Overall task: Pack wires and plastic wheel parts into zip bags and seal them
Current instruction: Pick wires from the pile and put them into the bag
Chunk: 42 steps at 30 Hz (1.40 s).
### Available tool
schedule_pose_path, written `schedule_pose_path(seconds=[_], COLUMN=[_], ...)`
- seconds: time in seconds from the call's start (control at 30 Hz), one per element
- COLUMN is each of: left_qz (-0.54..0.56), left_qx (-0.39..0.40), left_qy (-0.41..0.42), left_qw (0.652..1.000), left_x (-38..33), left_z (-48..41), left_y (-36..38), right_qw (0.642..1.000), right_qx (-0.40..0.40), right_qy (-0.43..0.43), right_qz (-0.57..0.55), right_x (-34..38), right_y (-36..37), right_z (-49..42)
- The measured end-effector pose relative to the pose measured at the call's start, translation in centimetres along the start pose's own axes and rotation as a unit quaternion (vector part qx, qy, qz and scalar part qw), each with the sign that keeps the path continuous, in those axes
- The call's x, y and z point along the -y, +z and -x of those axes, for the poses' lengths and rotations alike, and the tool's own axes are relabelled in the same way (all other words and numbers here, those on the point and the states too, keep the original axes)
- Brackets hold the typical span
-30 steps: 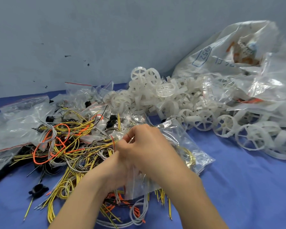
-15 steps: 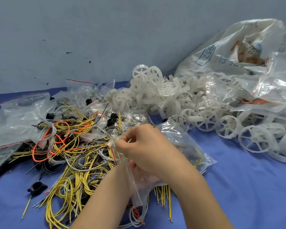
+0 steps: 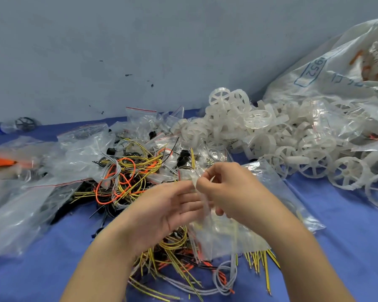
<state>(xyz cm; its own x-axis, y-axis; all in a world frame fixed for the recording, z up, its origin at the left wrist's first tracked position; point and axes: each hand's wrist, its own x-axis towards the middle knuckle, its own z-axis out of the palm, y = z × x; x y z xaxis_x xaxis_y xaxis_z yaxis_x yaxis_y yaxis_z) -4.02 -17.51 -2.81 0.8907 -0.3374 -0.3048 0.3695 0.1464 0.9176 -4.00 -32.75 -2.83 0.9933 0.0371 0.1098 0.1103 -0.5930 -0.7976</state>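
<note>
Now my left hand (image 3: 166, 212) has come off the bag. Half a second ago it was tucked under my right, both bunched at the bag's mouth; here it lies palm up, fingers nearly straight and relaxed, their tips just touching the edge of the plastic and gripping nothing. My right hand (image 3: 229, 192) alone pinches the top of the small zip bag (image 3: 216, 234) between thumb and forefinger, the other fingers curled beneath. The bag hangs from that pinch over the wires (image 3: 127, 177), blurred, so I cannot tell whether its strip is pressed closed along the whole length. I judge the sealing to be at its end or nearly so, with the left hand freeing itself for the next item, though one more run along the strip may be needed. My head has also turned leftward, for more of the left side shows than before.

The work lies on a blue cloth (image 3: 347, 247) against a plain grey-blue wall (image 3: 140, 51). The yellow, orange and grey wires sprawl under and beyond my hands. The white plastic wheel parts (image 3: 260, 131) are heaped behind and to the right, spilling from a large printed sack (image 3: 336, 68). Loose clear zip bags (image 3: 31, 205) with red strips lie to the left, and a bigger one (image 3: 277, 192) rests under my right wrist.
</note>
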Motion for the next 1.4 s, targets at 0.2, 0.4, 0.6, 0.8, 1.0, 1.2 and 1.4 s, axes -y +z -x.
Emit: schedule_pose_path(seconds=[0.2,0.4,0.6,0.8,1.0,1.2,1.4], left_qz=[-0.004,-0.246,-0.517,-0.585,-0.608,-0.642,-0.356], left_qx=[-0.224,-0.436,-0.352,-0.282,-0.28,-0.301,-0.206], left_qy=[0.113,0.169,0.065,0.009,0.001,0.025,0.168], left_qw=[0.968,0.849,0.777,0.76,0.743,0.705,0.896], left_x=[0.0,1.3,2.9,3.3,3.2,3.0,1.2], left_z=[0.8,2.7,3.5,3.9,3.5,3.6,3.8], left_y=[-9.1,-15.9,-16.1,-15.0,-14.9,-14.8,-10.5], right_qw=[0.997,0.994,0.994,0.99,0.975,0.966,0.967], right_qx=[0.019,-0.002,-0.018,-0.006,-0.036,-0.031,-0.016], right_qy=[-0.02,-0.035,-0.062,-0.066,-0.077,-0.078,-0.067], right_qz=[0.068,0.104,0.085,0.122,0.207,0.243,0.244], right_x=[0.5,0.9,1.6,1.5,1.0,0.8,0.4], right_y=[1.7,2.5,3.3,4.5,5.6,5.5,4.8], right_z=[0.1,-0.1,-0.2,-0.3,0.2,0.8,0.6])
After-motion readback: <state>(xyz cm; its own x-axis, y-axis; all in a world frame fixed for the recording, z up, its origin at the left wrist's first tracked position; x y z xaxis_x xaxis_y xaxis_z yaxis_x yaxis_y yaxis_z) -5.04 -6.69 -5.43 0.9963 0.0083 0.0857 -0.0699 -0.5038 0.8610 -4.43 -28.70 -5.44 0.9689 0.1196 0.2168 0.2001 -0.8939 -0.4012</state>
